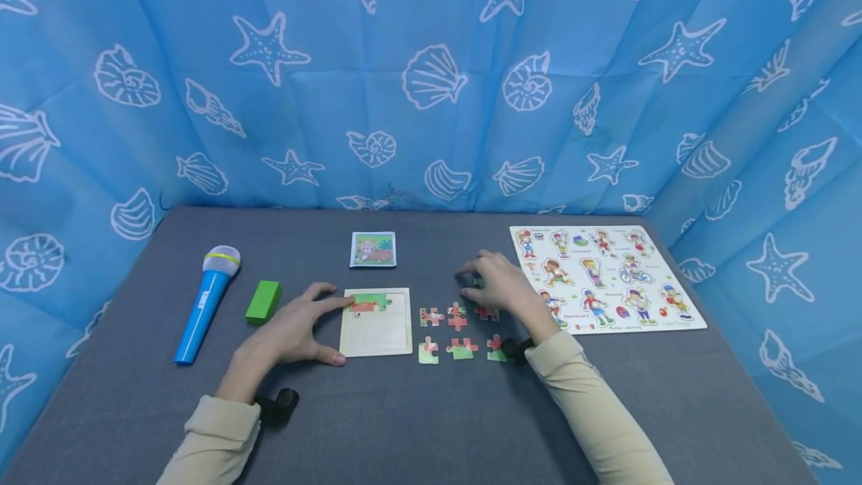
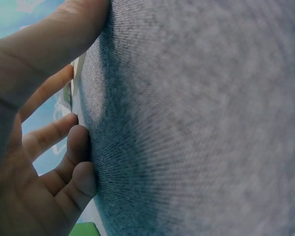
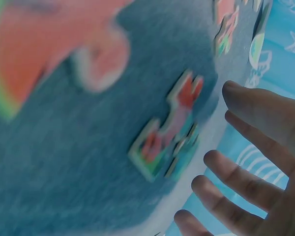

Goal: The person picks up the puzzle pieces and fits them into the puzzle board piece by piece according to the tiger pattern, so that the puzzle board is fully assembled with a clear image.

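My left hand (image 1: pixel 292 328) rests at the left side of a square wooden puzzle tray (image 1: pixel 409 328), index fingertip at the upper left, thumb by the lower left corner. Joined red-and-green pieces (image 1: pixel 368 303) lie along the tray's top. Its other fingers (image 2: pixel 78 142) touch the table in the left wrist view. Over the loose jigsaw pieces (image 1: pixel 462 349) right of the tray hovers my right hand (image 1: pixel 501 284), fingers spread and relaxed, nothing between them. In the right wrist view, a red-and-green puzzle piece (image 3: pixel 179 115) lies below those fingertips; the head view partly hides the pieces there.
Behind the tray is a small picture card (image 1: pixel 373 250). A green block (image 1: pixel 263 302) and a blue toy microphone (image 1: pixel 207 305) lie to the left. At the right is a white board (image 1: pixel 575 275) with sports figures. A blue curtain (image 1: pixel 431 141) hangs behind the grey table (image 1: pixel 404 425).
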Demonstrator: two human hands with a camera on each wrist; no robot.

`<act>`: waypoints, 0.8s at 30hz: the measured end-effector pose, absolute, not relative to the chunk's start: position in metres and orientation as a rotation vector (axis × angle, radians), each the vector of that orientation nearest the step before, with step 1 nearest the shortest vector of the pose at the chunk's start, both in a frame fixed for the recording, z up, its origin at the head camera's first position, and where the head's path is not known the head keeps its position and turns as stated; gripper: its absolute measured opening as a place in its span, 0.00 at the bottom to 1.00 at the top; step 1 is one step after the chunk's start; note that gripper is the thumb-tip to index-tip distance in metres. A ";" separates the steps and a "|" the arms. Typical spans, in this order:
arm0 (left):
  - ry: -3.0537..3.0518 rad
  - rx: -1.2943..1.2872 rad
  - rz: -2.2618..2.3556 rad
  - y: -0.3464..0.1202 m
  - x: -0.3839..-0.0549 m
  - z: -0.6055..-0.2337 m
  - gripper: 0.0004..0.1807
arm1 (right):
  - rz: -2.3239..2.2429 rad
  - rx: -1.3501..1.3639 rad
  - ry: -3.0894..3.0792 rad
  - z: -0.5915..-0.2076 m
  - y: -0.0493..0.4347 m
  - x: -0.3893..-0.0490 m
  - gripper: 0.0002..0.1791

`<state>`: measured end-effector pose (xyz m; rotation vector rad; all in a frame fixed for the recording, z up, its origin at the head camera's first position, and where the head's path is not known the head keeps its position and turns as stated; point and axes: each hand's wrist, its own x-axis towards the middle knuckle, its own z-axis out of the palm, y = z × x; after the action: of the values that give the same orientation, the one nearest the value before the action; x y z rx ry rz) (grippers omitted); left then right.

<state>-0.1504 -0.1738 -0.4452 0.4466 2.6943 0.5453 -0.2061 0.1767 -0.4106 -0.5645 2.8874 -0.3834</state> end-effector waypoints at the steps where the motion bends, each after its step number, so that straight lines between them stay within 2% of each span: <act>1: 2.695 0.447 0.547 -0.174 -0.150 -0.445 0.55 | -0.381 -0.558 2.883 -0.410 0.179 -0.206 0.20; 14: 2.697 0.461 0.560 -0.174 -0.149 -0.443 0.55 | -0.346 -0.470 2.864 -0.413 0.197 -0.210 0.24; 24: 2.699 0.457 0.561 -0.174 -0.149 -0.444 0.55 | -0.360 -0.475 2.857 -0.414 0.197 -0.210 0.20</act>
<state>-0.1489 -0.1740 -0.4441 0.4571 2.6992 0.5609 -0.2103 0.1969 -0.4142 -0.4747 2.8571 -0.3597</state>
